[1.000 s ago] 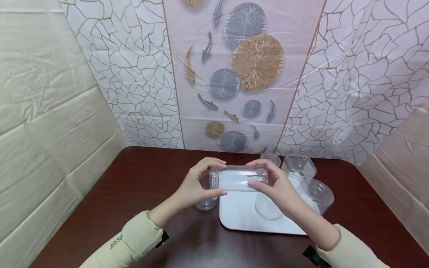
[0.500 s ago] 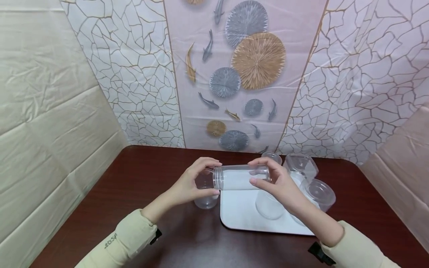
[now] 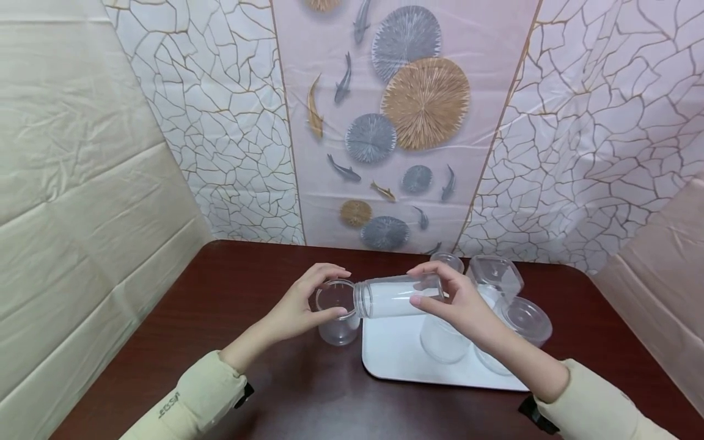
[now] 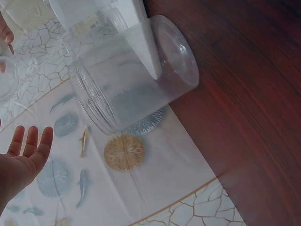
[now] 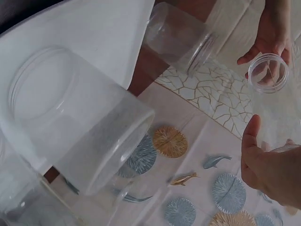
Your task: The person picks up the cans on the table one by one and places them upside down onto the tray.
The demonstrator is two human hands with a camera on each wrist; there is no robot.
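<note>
My right hand (image 3: 462, 305) grips a clear plastic jar (image 3: 393, 296) near its base and holds it on its side above the table, with the threaded mouth facing left. My left hand (image 3: 299, 308) is just left of that mouth, thumb and fingers spread apart around nothing. In the left wrist view, the left hand (image 4: 26, 162) shows its fingers extended. Below it, a second clear jar (image 3: 339, 335) stands upright on the table, beside the tray, with its threaded rim up in the left wrist view (image 4: 136, 77).
A white tray (image 3: 393, 363) lies right of centre on the dark wooden table (image 3: 264, 391). Several clear containers crowd it, including a wide jar (image 5: 84, 117) resting threaded end down, a squarish one (image 3: 497, 278) and a round one (image 3: 530, 318). A patterned cloth (image 3: 247, 153) hangs behind.
My left hand has drawn off the jar's neck to the left and spread open. The right hand keeps the jar sideways, and it has shifted slightly right, its mouth now tipped a little downward.
</note>
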